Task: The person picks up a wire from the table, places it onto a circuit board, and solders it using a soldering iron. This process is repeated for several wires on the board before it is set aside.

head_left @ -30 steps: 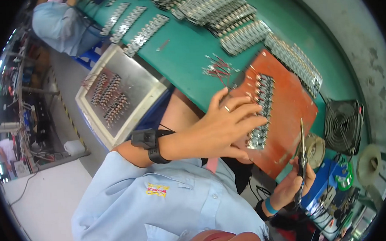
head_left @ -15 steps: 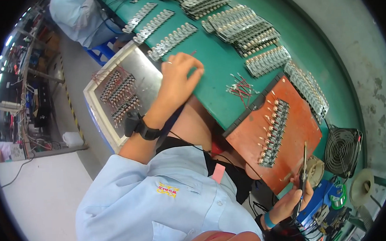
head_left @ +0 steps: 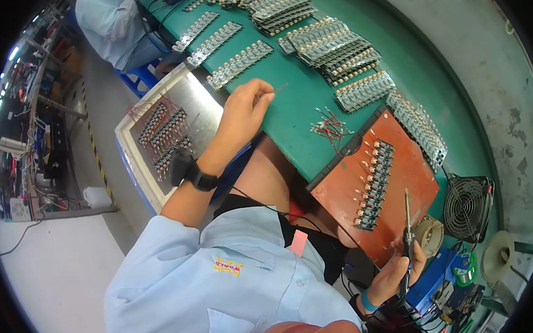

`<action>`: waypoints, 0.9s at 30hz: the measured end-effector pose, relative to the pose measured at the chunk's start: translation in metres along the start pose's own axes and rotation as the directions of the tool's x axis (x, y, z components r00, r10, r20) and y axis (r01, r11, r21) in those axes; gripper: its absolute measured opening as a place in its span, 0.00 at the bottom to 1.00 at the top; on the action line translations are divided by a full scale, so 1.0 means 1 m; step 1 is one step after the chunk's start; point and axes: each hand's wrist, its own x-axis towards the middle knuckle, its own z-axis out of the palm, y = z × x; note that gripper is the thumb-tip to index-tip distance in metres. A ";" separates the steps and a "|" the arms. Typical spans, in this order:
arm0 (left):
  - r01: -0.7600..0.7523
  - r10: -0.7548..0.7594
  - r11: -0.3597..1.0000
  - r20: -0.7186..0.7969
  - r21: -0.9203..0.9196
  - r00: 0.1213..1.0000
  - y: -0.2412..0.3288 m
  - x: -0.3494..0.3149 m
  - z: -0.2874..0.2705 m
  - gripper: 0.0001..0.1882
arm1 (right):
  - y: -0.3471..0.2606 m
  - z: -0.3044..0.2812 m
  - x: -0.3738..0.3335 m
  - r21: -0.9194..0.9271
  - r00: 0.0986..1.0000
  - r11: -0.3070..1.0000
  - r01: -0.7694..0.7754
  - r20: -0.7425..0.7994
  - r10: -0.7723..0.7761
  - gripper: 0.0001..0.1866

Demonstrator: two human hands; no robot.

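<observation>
My left hand [head_left: 245, 110] is over the near edge of the green table, thumb and fingertips pinched on a short thin wire [head_left: 281, 88]. My right hand [head_left: 399, 274] grips a soldering iron [head_left: 408, 243] by its dark handle, its tip pointing away from me over the red-brown board [head_left: 408, 168]. On that board lies a dark strip of small circuit boards [head_left: 374, 188] with a row of metal terminals along its left side. A small pile of red and dark wires [head_left: 331, 127] rests on the table just beyond the board's left edge.
Stacked circuit strips [head_left: 338, 45] cover the table's far side; single strips [head_left: 240, 64] lie at the left. A tray [head_left: 206, 106] holds several wired strips. At right stand a fan [head_left: 471, 210], a solder spool [head_left: 465, 272] and a blue box [head_left: 432, 284]. A co-worker [head_left: 114, 30] sits far left.
My left hand has shifted slightly, and the wire in its fingertips now sticks out to the right. The soldering iron has moved a little left and toward me.
</observation>
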 end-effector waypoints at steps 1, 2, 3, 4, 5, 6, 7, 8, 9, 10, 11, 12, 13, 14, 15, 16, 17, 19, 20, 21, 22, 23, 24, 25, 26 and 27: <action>0.031 -0.028 0.991 0.023 -0.132 0.999 0.012 -0.006 0.002 0.07 | -0.002 0.000 -0.001 0.005 1.000 1.000 -0.027 0.007 0.027 0.25; 0.029 -0.023 0.989 0.038 -0.148 0.999 0.025 -0.013 0.004 0.07 | -0.002 0.002 -0.003 -0.013 1.000 1.000 -0.026 -0.009 0.026 0.25; -0.021 0.054 0.976 0.142 -0.219 0.988 0.041 -0.022 0.006 0.06 | -0.001 0.003 -0.004 0.006 1.000 1.000 -0.020 0.007 0.020 0.26; -0.063 0.137 0.953 0.239 -0.296 0.961 0.055 -0.030 0.008 0.06 | 0.000 0.004 -0.006 0.022 1.000 1.000 -0.015 0.021 0.014 0.27; -0.053 0.138 0.947 0.253 -0.316 0.958 0.069 -0.038 0.008 0.06 | -0.001 0.004 -0.006 0.040 0.999 0.999 -0.012 0.044 0.011 0.28; -0.008 0.139 0.932 0.340 -0.361 0.930 0.083 -0.043 0.009 0.06 | -0.003 0.003 -0.007 0.011 1.000 1.000 -0.017 0.024 0.017 0.28; 0.041 0.147 0.915 0.425 -0.401 0.893 0.094 -0.048 0.010 0.06 | -0.004 0.000 -0.009 -0.031 0.997 0.998 0.046 0.063 -0.044 0.29; 0.090 0.157 0.897 0.503 -0.432 0.850 0.101 -0.052 0.012 0.05 | -0.005 0.000 -0.009 -0.067 0.989 0.992 0.110 0.111 -0.102 0.30; 0.101 0.168 0.888 0.520 -0.449 0.838 0.105 -0.057 0.016 0.05 | -0.007 -0.001 -0.010 -0.100 0.975 0.980 0.173 0.161 -0.155 0.31; 0.198 0.142 0.847 0.569 -0.493 0.810 0.107 -0.061 0.018 0.05 | -0.011 0.001 -0.011 -0.121 0.978 0.979 0.165 0.149 -0.147 0.31; 0.295 0.120 0.799 0.619 -0.525 0.776 0.110 -0.065 0.021 0.05 | -0.018 0.005 -0.012 -0.053 0.986 0.993 0.109 0.134 -0.101 0.30; 0.390 0.103 0.742 0.668 -0.545 0.737 0.112 -0.069 0.024 0.05 | -0.025 0.010 -0.013 0.018 0.991 0.998 0.053 0.121 -0.055 0.30; 0.400 0.114 0.736 0.682 -0.546 0.722 0.114 -0.075 0.028 0.05 | -0.027 0.015 -0.015 0.091 0.994 0.996 -0.001 0.106 -0.008 0.30; 0.462 0.125 0.690 0.720 -0.558 0.682 0.116 -0.081 0.031 0.05 | -0.023 0.018 -0.015 0.076 0.996 0.997 -0.007 0.089 0.000 0.30; 0.525 0.137 0.637 0.753 -0.564 0.643 0.119 -0.086 0.033 0.05 | -0.017 0.022 -0.014 0.075 0.994 0.997 -0.011 0.105 0.003 0.27; 0.585 0.152 0.584 0.783 -0.563 0.602 0.122 -0.091 0.036 0.05 | -0.014 0.024 -0.012 0.076 0.993 0.997 -0.014 0.119 0.005 0.25; 0.595 0.160 0.577 0.791 -0.560 0.590 0.125 -0.093 0.037 0.05 | -0.015 0.031 -0.011 0.062 0.994 0.998 -0.020 0.108 0.013 0.25; 0.563 0.165 0.621 0.793 -0.545 0.586 0.131 -0.095 0.038 0.05 | -0.021 0.049 -0.007 0.072 0.991 0.994 -0.083 0.116 0.074 0.23; 0.542 0.163 0.647 0.792 -0.536 0.589 0.132 -0.096 0.037 0.05 | -0.023 0.054 -0.005 0.086 0.987 0.990 -0.113 0.125 0.102 0.23; 0.546 0.162 0.647 0.795 -0.532 0.584 0.132 -0.097 0.038 0.05 | -0.023 0.054 -0.004 0.085 0.987 0.989 -0.118 0.121 0.108 0.23; 0.537 0.166 0.661 0.800 -0.524 0.577 0.132 -0.098 0.039 0.05 | -0.022 0.055 -0.003 0.096 0.986 0.988 -0.119 0.133 0.105 0.24; 0.526 0.170 0.676 0.803 -0.517 0.572 0.132 -0.098 0.040 0.05 | -0.022 0.056 -0.002 0.108 0.984 0.987 -0.117 0.146 0.101 0.25; 0.514 0.173 0.690 0.805 -0.510 0.567 0.133 -0.098 0.040 0.05 | -0.022 0.056 -0.002 0.121 0.982 0.986 -0.116 0.161 0.096 0.26; 0.516 0.169 0.691 0.806 -0.507 0.567 0.132 -0.098 0.041 0.05 | -0.022 0.056 -0.002 0.123 0.982 0.985 -0.120 0.162 0.099 0.26; 0.466 0.186 0.719 0.789 -0.516 0.586 0.132 -0.097 0.041 0.06 | -0.021 0.056 -0.002 0.101 0.980 0.986 -0.131 0.165 0.113 0.26; 0.416 0.205 0.745 0.771 -0.522 0.603 0.132 -0.097 0.041 0.06 | -0.021 0.055 -0.002 0.079 0.977 0.987 -0.142 0.168 0.127 0.26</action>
